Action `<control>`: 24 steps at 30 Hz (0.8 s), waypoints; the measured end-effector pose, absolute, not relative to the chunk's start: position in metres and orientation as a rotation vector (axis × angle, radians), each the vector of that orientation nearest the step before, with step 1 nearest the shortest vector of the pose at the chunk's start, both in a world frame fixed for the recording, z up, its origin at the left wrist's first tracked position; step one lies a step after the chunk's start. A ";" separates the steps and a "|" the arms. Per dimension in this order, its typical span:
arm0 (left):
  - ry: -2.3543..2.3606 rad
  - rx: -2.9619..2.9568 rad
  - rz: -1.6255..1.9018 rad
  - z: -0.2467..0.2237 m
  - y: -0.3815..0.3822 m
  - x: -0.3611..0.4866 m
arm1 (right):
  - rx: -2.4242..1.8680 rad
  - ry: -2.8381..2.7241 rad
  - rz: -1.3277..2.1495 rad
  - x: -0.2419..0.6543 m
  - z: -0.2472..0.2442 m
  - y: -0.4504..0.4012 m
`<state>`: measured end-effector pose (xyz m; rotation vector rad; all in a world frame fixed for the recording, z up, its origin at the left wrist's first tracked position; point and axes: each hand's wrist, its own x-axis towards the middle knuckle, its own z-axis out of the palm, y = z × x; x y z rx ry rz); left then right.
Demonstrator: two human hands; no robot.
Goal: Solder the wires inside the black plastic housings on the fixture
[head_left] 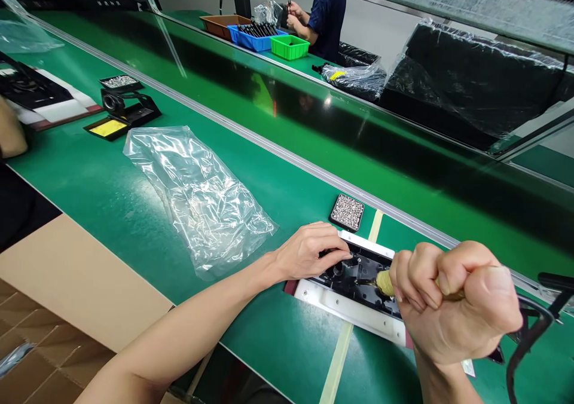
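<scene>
My right hand (457, 302) is wrapped around the yellow handle of what looks like a soldering iron (384, 282). Its thin metal tip points left and reaches down to a black plastic part (372, 266). That part lies in a white fixture (345, 308) with holes along its front rail. Over the far left end of the part, my left hand (314, 250) has thumb and fingertips pressed together; anything between them is too small to make out. Just behind the fixture sits a small black tray (347, 212) full of tiny silvery metal pieces.
A clear plastic bag (210, 201) lies left of my hands. Farther left is a soldering stand (130, 108) with a yellow sponge (107, 128). A black cable (515, 356) hangs at right. Beyond the metal rail, a person (327, 21) works beside blue (255, 36) and green bins (289, 48).
</scene>
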<state>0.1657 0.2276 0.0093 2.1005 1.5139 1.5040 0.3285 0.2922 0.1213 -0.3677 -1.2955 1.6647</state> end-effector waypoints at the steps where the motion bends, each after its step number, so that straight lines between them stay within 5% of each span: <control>1: 1.515 2.098 1.503 0.009 0.228 0.166 | -0.367 -1.299 1.667 0.329 0.121 0.293; 24: 1.510 2.079 1.479 0.008 0.227 0.166 | -0.334 -1.302 1.673 0.329 0.121 0.293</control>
